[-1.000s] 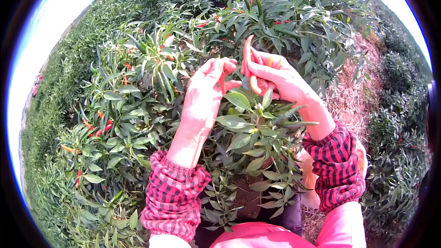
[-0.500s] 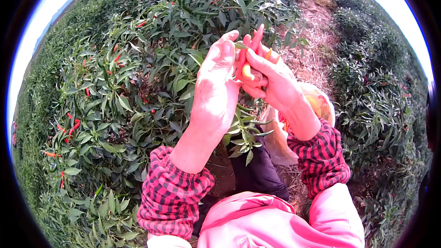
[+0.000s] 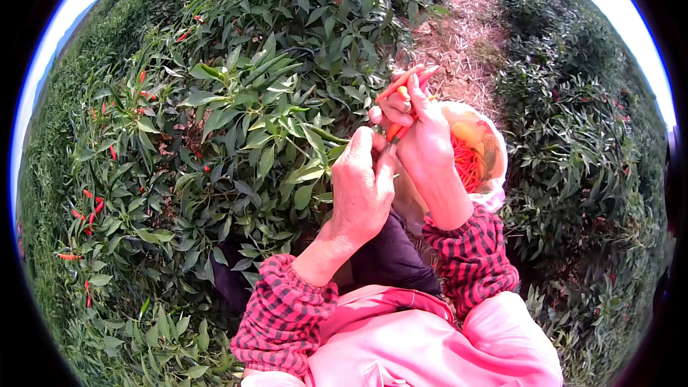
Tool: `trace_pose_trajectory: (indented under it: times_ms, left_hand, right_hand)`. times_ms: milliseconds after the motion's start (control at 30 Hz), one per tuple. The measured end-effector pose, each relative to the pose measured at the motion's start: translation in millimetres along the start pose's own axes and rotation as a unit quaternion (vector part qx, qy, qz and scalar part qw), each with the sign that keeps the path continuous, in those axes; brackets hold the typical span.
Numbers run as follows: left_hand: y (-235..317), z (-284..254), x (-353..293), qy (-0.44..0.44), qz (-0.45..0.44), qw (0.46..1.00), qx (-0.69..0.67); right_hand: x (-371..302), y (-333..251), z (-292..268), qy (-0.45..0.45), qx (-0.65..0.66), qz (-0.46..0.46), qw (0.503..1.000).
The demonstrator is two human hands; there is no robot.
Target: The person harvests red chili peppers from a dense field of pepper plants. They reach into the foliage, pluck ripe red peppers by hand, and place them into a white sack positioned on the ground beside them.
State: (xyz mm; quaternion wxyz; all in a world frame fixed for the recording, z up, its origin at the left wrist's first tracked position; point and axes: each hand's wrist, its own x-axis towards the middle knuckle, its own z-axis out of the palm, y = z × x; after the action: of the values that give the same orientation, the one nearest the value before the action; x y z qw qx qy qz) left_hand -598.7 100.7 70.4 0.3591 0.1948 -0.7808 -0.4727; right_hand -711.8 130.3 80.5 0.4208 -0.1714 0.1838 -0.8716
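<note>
My right hand (image 3: 423,129) is closed around several red chili peppers (image 3: 403,83), which stick out past the thumb and fingers; one has a yellow-orange tip. Just below and left of it, my left hand (image 3: 362,190) pinches with thumb and forefinger at the green stem end of a red chili (image 3: 395,131) whose other end reaches into the right hand. Beneath the right hand stands a white-lined bucket (image 3: 494,197) holding a heap of red chilies (image 3: 466,163). Part of the bucket is hidden by my right wrist.
A leafy chili plant (image 3: 236,115) with green pods fills the area left of my hands. Red chilies (image 3: 95,208) hang farther left. A straw-covered path (image 3: 466,29) runs ahead, with another row of plants (image 3: 566,136) to its right. My dark trouser leg (image 3: 398,254) is below my hands.
Both hands have come lower; the left has turned from fingers spread to a pinch beside the right. More of the bucket's chilies shows. The plants have shifted slightly in view.
</note>
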Motion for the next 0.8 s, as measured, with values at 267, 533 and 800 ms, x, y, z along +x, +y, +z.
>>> trace_pose_trajectory:
  times_ms: [267,533,800]
  left_hand:
    - [-23.7,-0.6,-12.1,-0.026,-0.098,0.979,-0.176]
    - [-16.3,-5.6,-24.7,0.002,-0.039,0.999,0.023]
    - [3.7,-112.9,-30.3,0.167,0.091,0.953,0.236]
  right_hand:
    - [-13.9,23.5,-6.1,0.035,-0.165,-0.058,0.984]
    - [-58.6,31.1,-23.1,0.026,-0.618,-0.229,0.752]
    - [-50.9,-86.2,-155.6,0.188,-0.746,-0.191,0.61]
